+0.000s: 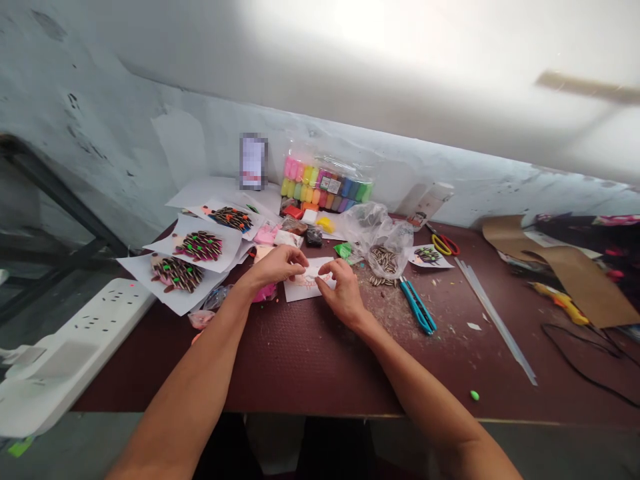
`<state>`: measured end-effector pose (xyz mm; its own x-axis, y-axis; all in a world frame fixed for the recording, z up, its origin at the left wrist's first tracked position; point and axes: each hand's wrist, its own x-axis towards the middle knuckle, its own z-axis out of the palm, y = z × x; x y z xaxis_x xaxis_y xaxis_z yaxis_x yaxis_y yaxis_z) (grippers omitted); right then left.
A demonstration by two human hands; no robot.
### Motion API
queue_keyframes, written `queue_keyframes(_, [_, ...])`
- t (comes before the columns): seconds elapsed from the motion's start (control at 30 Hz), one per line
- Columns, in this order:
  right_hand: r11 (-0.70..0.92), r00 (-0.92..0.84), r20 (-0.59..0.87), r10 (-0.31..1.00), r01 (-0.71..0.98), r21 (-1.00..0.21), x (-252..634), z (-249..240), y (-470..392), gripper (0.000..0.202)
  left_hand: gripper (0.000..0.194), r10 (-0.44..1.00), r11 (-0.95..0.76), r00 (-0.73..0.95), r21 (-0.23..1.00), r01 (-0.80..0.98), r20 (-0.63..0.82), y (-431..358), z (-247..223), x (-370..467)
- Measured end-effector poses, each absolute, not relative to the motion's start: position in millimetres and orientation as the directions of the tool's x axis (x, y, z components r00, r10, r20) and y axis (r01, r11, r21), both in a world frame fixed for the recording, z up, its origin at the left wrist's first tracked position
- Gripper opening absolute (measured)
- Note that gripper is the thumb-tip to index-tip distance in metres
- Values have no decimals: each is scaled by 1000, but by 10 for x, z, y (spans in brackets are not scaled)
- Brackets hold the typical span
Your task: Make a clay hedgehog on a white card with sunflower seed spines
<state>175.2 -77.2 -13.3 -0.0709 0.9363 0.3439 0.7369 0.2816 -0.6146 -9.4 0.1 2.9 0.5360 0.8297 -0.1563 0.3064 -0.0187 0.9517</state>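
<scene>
A small white paper point(299, 293) with an orange line drawing lies on the dark red table point(310, 373). Over its left edge is my left hand point(281, 265), fingers curled, thumb and fingertips close together. Across from it, my right hand point(342, 288) bends over the paper's right side, its thumb and fingers curved towards each other. Anything between the fingertips of either hand is too small to make out. Behind the hands lie clay lumps: white point(289, 239), black point(314, 235), yellow point(326, 224) and green point(343, 251).
Left are papers with seed-covered hedgehog figures point(200, 247) and a white power strip point(95, 320). A phone point(253, 161) and clay packs point(325, 187) stand behind. Right are a seed bag point(384, 257), teal cutter point(418, 307), scissors point(445, 244), clear sticks point(495, 320) and glue gun point(563, 303).
</scene>
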Motion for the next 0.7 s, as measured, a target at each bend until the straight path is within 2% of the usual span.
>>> queue_keyframes(0.13, [284,-117,313,943,772,-569,1784,-164,-729,7,19,789,-41,592,946,320,-166,-3,35,-99])
queue_keyframes(0.47, [282,-163,303,939,869,-407,1796,-204,-691,8,13,808,-73,568,928,365,-159,-68,84,-3])
queue_keyframes(0.7, [314,-232,294,927,909,-273,1770,-163,-694,10,12,805,-65,576,943,327,-144,-55,35,16])
